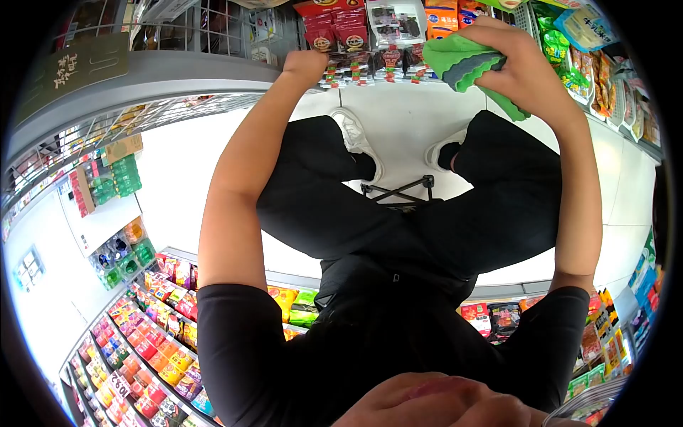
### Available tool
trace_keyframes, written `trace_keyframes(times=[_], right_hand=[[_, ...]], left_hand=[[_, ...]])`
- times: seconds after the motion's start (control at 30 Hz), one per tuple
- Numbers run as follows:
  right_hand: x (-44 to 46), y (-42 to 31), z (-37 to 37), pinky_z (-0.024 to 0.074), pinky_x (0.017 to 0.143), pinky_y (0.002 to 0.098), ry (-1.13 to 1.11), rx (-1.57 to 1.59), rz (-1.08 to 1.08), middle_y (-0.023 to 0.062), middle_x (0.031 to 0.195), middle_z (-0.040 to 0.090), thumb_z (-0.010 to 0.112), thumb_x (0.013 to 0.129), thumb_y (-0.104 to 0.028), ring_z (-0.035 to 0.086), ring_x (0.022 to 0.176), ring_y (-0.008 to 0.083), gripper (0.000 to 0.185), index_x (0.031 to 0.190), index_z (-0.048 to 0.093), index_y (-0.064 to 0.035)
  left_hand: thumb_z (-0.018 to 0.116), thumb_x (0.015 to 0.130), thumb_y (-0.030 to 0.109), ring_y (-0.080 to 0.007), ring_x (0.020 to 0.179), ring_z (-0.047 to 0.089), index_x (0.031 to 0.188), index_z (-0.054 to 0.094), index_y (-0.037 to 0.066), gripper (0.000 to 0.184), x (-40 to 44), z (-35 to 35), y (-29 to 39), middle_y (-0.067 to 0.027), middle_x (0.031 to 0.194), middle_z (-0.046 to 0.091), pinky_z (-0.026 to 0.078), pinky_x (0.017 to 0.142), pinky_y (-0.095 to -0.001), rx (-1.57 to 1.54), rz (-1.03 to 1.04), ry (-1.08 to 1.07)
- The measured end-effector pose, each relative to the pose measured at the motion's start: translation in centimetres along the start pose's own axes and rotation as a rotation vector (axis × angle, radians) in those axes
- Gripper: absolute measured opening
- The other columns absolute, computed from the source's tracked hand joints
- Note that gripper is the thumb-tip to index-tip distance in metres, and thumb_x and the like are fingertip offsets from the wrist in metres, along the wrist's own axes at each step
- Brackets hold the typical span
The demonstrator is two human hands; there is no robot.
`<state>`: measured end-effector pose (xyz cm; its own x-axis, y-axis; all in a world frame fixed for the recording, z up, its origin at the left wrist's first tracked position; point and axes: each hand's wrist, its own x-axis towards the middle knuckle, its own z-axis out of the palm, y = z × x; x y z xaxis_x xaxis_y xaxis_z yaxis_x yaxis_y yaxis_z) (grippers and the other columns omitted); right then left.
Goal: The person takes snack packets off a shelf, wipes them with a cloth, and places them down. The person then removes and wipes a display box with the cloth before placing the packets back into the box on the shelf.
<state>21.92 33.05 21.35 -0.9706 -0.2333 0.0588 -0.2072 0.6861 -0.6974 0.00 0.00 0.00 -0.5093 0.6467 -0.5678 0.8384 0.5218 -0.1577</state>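
Observation:
My right hand (523, 71) is closed round a green and grey cloth (462, 62), held in front of the shelf of packaged snacks. My left hand (307, 67) is at the shelf's edge beside red snack packs (333, 32), its fingers curled; what they hold, if anything, is hidden. Between the hands are clear packs with dark contents (396, 23) and orange packs (442, 17). A row of small packs (388, 65) hangs along the shelf's front.
Below my legs is a folding stool (398, 191) on the white tiled floor (398, 114). A grey metal shelf edge (171, 75) curves at upper left. Snack shelves (142, 334) stand behind me, and green packs (558, 46) are at upper right.

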Motion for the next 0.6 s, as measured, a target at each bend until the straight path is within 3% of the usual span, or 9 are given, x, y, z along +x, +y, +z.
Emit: trace_keyframes(times=[0.17,0.47,0.6], right_hand=[[-0.3,0.0,-0.2,0.0490,0.087,0.0350,0.010,-0.004,-0.006,0.0142,0.102,0.062,0.070,0.075,-0.002,0.060,0.092,0.0309,0.042,0.117,0.065,0.0025],[-0.2,0.4,0.1,0.0494,0.088,0.0355,0.019,-0.039,-0.037,0.0149,0.103,0.063,0.071,0.075,-0.002,0.061,0.093,0.0319,0.044,0.118,0.065,0.0025],[-0.1,0.3,0.1,0.0495,0.088,0.0357,0.009,-0.027,-0.026,0.0151,0.103,0.063,0.072,0.075,-0.002,0.061,0.093,0.0322,0.044,0.118,0.065,0.0028]], left_hand=[[0.055,0.094,0.015,-0.0367,0.106,0.073,0.120,0.068,0.009,0.030,-0.2,-0.1,1.6,-0.0173,0.115,0.074,0.058,0.085,-0.0504,-0.040,-0.055,-0.054],[0.061,0.096,0.040,-0.0349,0.112,0.070,0.126,0.067,0.009,0.043,-0.1,-0.7,1.8,-0.0168,0.123,0.071,0.057,0.091,-0.0501,-0.036,-0.068,-0.147],[0.063,0.095,0.042,-0.0336,0.114,0.069,0.127,0.066,0.010,0.045,-0.1,-0.6,1.3,-0.0162,0.124,0.070,0.057,0.091,-0.0498,-0.035,-0.056,-0.135]])
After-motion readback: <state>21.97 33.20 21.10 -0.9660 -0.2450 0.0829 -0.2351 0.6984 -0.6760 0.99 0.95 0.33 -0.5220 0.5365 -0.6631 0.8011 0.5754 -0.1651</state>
